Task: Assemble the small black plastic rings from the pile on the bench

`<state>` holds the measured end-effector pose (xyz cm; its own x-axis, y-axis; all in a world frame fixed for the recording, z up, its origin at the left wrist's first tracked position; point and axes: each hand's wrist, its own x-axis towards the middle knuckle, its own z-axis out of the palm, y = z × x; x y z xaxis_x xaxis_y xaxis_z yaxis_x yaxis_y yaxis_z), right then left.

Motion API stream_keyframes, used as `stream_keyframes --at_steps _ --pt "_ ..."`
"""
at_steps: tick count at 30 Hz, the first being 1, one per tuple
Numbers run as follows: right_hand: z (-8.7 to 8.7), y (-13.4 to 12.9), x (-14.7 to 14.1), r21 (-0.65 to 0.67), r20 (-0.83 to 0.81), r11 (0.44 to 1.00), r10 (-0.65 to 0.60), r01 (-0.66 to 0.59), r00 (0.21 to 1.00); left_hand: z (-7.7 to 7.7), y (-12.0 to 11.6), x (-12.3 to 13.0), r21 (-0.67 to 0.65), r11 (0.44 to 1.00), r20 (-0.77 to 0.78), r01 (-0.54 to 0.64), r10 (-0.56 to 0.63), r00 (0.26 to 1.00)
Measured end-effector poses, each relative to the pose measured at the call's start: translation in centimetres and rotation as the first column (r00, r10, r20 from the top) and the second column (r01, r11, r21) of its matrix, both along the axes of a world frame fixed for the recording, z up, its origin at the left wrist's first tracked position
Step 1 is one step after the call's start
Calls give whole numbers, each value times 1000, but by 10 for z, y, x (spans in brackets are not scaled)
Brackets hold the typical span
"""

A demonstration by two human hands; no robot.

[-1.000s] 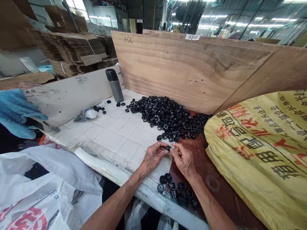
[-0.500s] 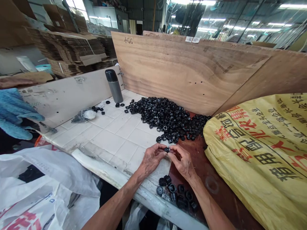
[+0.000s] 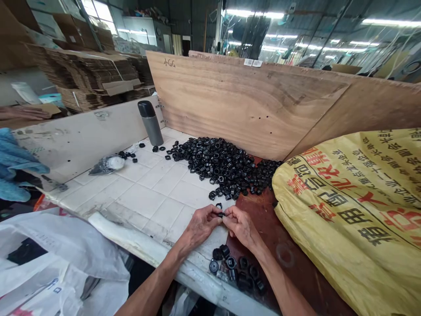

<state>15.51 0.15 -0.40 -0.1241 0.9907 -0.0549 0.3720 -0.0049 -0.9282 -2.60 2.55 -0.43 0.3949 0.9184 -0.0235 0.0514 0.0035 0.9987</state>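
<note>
My left hand [image 3: 201,224] and my right hand [image 3: 241,224] meet over the front of the table, fingertips pinched together. Between them is a small black plastic part [image 3: 221,214], mostly covered by the fingers. Just beyond the fingertips a black plastic ring [image 3: 219,205] shows; I cannot tell whether it touches them. Farther back lies a large heap of black plastic rings [image 3: 220,162]. Close to my wrists, by the front edge, sits a small group of round black caps [image 3: 231,262].
A grey bottle [image 3: 151,125] stands at the back left corner, near a clear bag [image 3: 107,165] and loose black pieces. Wooden boards [image 3: 243,101] wall the table. A yellow sack [image 3: 348,210] covers the right side; a white bag [image 3: 82,245] hangs front left. Another person's hand [image 3: 24,113] is at far left.
The view has shifted slightly, so the scene sits a little left and lower. My fingers have closed further over the black part, and a ring now shows just beyond them.
</note>
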Motion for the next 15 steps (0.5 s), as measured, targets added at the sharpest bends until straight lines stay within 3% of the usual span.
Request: stream_keyframes --at_steps 2,4,5,7,9,12,15 --pt "1 1 6 -40 38 998 56 -55 998 2 -1 -4 25 992 -75 127 -124 989" --pt "2 5 12 42 112 999 22 -27 993 2 1 -7 28 979 -147 203 -196 969" --pt "1 7 13 119 146 993 -23 6 989 1 3 -8 51 987 -194 151 -138 971" --pt "-3 11 12 288 199 957 -82 22 977 -3 10 -6 197 975 -287 -102 157 945" --pt "-9 15 7 421 273 905 -54 -68 960 -10 17 -3 394 869 -307 -299 431 848" --pt "-14 16 -3 483 401 851 -6 -206 916 -22 26 4 549 810 -348 -206 446 825" --pt "-15 14 -7 470 421 851 17 -234 907 -28 28 6 598 795 -416 -100 415 809"
